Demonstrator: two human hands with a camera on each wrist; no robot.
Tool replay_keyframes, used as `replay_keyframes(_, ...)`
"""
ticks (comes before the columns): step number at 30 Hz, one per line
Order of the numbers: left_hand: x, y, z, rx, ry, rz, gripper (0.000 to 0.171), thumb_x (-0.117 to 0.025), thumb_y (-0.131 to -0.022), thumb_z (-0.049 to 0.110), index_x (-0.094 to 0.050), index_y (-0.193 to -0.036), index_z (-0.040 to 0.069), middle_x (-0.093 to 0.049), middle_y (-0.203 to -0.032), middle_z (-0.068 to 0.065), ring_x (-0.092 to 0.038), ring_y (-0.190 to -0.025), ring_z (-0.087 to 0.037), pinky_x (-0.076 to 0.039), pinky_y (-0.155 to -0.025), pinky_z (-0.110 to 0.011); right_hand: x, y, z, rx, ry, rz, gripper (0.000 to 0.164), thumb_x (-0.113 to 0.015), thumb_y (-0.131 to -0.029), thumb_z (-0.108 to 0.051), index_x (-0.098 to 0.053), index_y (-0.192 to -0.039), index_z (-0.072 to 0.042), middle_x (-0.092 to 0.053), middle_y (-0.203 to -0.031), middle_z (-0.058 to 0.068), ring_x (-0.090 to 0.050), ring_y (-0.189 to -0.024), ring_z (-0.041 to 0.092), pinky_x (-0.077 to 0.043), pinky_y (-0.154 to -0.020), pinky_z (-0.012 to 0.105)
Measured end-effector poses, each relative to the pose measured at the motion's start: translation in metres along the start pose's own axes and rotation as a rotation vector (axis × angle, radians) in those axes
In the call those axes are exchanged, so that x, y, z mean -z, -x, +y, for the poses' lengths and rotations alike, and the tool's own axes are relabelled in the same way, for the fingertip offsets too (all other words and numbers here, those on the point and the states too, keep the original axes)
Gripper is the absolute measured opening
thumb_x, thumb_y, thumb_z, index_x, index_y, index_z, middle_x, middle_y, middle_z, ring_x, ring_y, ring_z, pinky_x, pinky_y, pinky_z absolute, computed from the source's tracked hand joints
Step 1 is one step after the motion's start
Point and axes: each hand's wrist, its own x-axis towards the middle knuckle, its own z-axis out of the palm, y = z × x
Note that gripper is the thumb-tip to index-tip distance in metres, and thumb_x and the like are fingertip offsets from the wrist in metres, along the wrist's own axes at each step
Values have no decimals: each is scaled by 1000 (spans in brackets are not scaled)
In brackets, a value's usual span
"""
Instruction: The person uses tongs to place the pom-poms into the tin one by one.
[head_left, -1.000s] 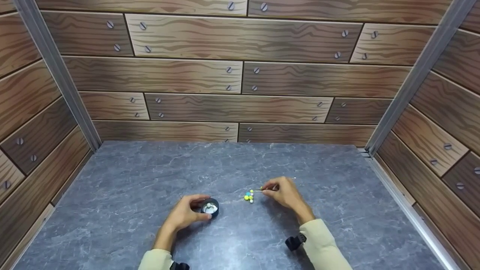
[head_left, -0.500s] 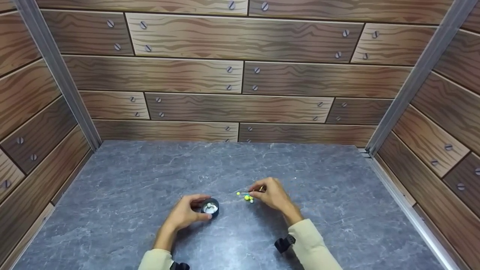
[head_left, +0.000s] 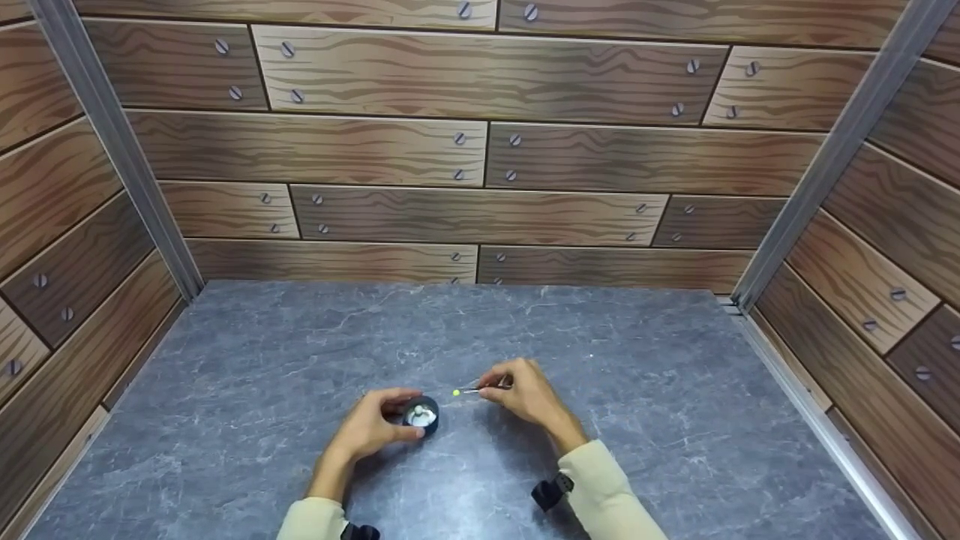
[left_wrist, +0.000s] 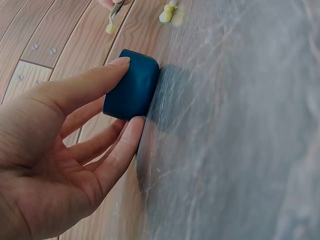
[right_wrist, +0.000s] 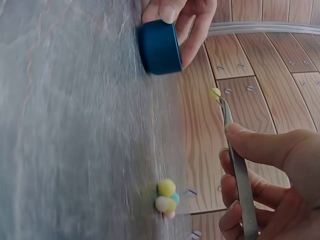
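My left hand (head_left: 373,426) holds a small dark blue round cup (left_wrist: 134,84) on the table, thumb on one side and fingers on the other. In the head view its inside looks silvery, with a pale ball (head_left: 418,410) in it. Between thumb and fingers, my right hand (head_left: 525,393) grips metal tweezers (right_wrist: 242,182) with bent tips. A small yellow ball (right_wrist: 215,93) is pinched at those tips, raised above the table, to the right of the cup in the head view.
A cluster of several small balls (right_wrist: 166,188), yellow, white, blue and pink, lies on the grey marbled table (head_left: 300,337). My right hand hides it in the head view. Wood-patterned walls (head_left: 480,157) with metal corner posts (head_left: 825,150) enclose the table.
The tweezers in my right hand have picked the yellow ball from the cluster and carried it left towards the cup. My left hand and the cup have stayed in place.
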Motion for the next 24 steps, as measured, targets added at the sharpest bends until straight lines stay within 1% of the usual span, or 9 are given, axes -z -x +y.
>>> replay_keyframes(4,0,0,-1,-14,5,6,59,-90,-77,7,-68,-131,0,-71,-127,-22,-68,-115,-37,-52,-103,-56,-8,-2,-4,21,11,2,6,-82,-86,-13,-83,-91,-9,-80,-86,7,-61,-73,8,-47,-67,18)
replay_keyframes(9,-1,0,-2,-36,13,-3,59,-89,-78,7,-67,-132,-2,-71,-127,-23,-68,-115,-39,-53,-102,-56,-17,-3,-8,17,11,-11,5,-82,-86,-13,-83,-90,-10,-80,-85,5,-63,-74,8,-49,-68,19)
replay_keyframes(16,0,1,0,-23,29,-7,59,-88,-78,5,-66,-132,-2,-71,-127,-23,-68,-115,-39,-53,-102,-56,-30,-5,-14,10,16,-10,5,-83,-85,-12,-83,-89,-10,-79,-83,4,-57,-69,2,-46,-64,18)
replay_keyframes(20,-1,1,-1,-9,0,-3,59,-88,-79,8,-67,-133,0,-71,-128,-21,-69,-115,-37,-54,-102,-54,-35,-5,-14,5,2,-36,5,-82,-86,-12,-82,-91,-10,-79,-84,5,-61,-70,8,-48,-63,19)
replay_keyframes(24,-1,0,-2,-12,-9,-5,59,-88,-79,9,-66,-133,-1,-72,-128,-21,-68,-115,-37,-54,-102,-54,-37,-6,-14,-3,-2,-59,6,-81,-87,-13,-82,-93,-10,-79,-86,6,-62,-71,10,-48,-64,18)
